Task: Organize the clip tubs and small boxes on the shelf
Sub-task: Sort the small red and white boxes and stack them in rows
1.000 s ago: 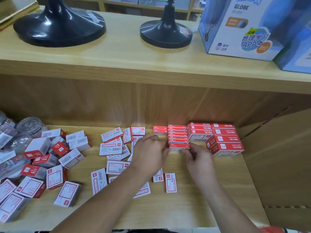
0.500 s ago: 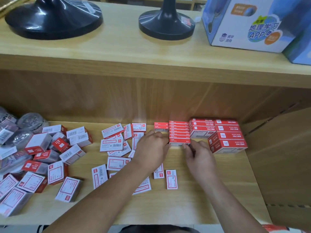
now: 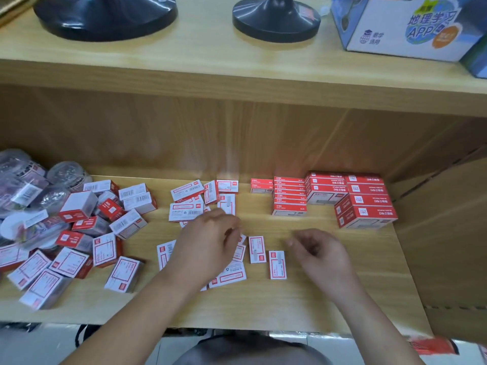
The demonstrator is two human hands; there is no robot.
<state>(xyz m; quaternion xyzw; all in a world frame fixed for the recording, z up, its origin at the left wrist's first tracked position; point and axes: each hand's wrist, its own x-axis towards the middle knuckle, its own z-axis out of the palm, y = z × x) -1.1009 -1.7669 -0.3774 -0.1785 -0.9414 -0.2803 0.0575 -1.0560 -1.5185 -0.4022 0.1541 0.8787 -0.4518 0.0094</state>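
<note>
Light wooden lower shelf board [image 3: 263, 306] runs the full width, with a wooden back wall behind it. All the task stuff is on this board.

Upper shelf board [image 3: 210, 61] carries a blue-and-white cardboard globe carton [image 3: 395, 27] at far right, a big black round base [image 3: 105, 17] at left and a smaller black round base [image 3: 276, 22] mid.

Far left of the lower board: clear round plastic clip tubs [image 3: 67, 173], bunched against the back and left edge, some tipped. Just beside and partly touching them is a loose heap of red-and-white small cardboard boxes [image 3: 102, 248], lying at all angles.

Right back corner: a squared-up block of larger red cardboard boxes [image 3: 366, 204], stacked in layers. Touching its left side is a tidy row of thin red boxes [image 3: 290, 196], packed face to face. Left of that row are two short red boxes [image 3: 261, 185], stacked at the back.

Middle: scattered flat white-labelled boxes [image 3: 185, 212], unsorted, some overlapping.

My left hand [image 3: 208, 246] is over those scattered boxes, back up, fingers curled down. I can't tell if it grips one: the palm side is hidden.

My right hand [image 3: 324, 254] is over bare wood in front of the thin row, well apart from it. Fingers are loosely curled, nothing in them.

Between my hands lie two single flat boxes, label up: one white-and-red flat box [image 3: 277, 264] just beside my right fingertips, and a second flat box [image 3: 257, 249] nearer my left hand.
</note>
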